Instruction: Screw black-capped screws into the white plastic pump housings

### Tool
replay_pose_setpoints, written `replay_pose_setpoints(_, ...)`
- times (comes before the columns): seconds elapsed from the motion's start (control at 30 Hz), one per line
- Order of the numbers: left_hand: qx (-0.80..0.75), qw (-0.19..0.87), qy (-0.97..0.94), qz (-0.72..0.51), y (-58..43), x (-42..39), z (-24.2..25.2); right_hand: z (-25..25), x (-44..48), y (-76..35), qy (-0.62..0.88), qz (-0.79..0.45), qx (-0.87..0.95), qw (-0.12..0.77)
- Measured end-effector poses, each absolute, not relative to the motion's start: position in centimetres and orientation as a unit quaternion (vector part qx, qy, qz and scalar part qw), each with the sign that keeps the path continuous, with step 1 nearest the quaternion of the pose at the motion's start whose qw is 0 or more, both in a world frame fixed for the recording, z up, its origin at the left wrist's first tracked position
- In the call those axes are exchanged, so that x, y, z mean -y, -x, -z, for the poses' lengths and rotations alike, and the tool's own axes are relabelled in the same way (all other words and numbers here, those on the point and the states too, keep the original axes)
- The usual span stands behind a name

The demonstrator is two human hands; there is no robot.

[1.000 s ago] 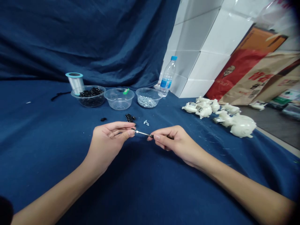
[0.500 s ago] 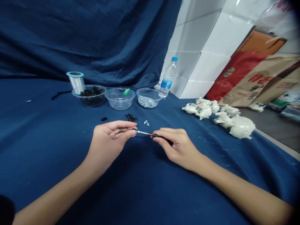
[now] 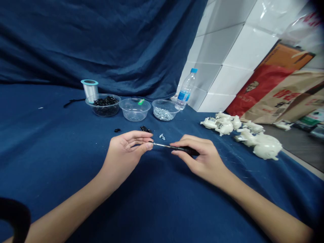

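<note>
Head view: pinching a mostly hidden part (image 3: pixel 151 142) in left hand (image 3: pixel 128 148), at the tip of a driver (image 3: pixel 186 149) held in right hand (image 3: pixel 204 155). Best keep part and driver aligned, pressing evenly.

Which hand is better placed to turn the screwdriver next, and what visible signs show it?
Probably the right hand: it holds the screwdriver by its black handle, so it could rotate the tool. The left hand is at the tip end, pinching a small dark piece, mostly hidden.
</note>
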State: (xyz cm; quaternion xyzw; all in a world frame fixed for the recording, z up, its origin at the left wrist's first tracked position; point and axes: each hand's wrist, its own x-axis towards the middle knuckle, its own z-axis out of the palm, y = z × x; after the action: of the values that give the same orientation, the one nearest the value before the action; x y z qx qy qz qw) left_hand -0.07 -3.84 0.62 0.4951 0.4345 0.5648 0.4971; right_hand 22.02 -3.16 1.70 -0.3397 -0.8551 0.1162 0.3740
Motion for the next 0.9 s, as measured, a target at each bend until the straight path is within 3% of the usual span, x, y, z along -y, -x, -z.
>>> replay_pose_setpoints(0.13,-0.437,0.521,-0.462,-0.569,-0.1,4.1,-0.7,-1.3,3.6,-22.1,0.301,0.007,0.888,0.347)
replay_pose_setpoints(0.23,-0.447,0.515,-0.469,-0.561,-0.1,4.1,-0.6,-1.3,4.1,-21.7,0.323,-0.025,0.885,0.335)
replay_pose_setpoints(0.3,-0.451,0.507,-0.483,-0.554,-0.1,4.0,-0.6,-1.4,4.1,-21.5,0.373,-0.139,0.857,0.327)
replay_pose_setpoints(0.47,-0.447,0.48,-0.533,-0.535,0.3,4.0,-0.4,-1.8,3.5,-21.8,0.442,-0.585,0.636,0.242)
replay_pose_setpoints(0.53,-0.435,0.482,-0.548,-0.527,0.3,4.0,-0.4,-1.9,3.4,-21.9,0.43,-0.657,0.58,0.218)
replay_pose_setpoints(0.6,-0.428,0.494,-0.537,-0.533,0.4,3.9,-0.6,-2.0,3.6,-21.7,0.438,-0.619,0.604,0.243)
replay_pose_setpoints(0.77,-0.444,0.526,-0.457,-0.563,0.2,3.7,-1.4,-1.6,3.8,-21.0,0.438,-0.355,0.729,0.388)
replay_pose_setpoints(0.9,-0.435,0.56,-0.43,-0.559,-0.1,4.1,-1.5,-0.8,3.7,-21.3,0.372,-0.132,0.828,0.398)
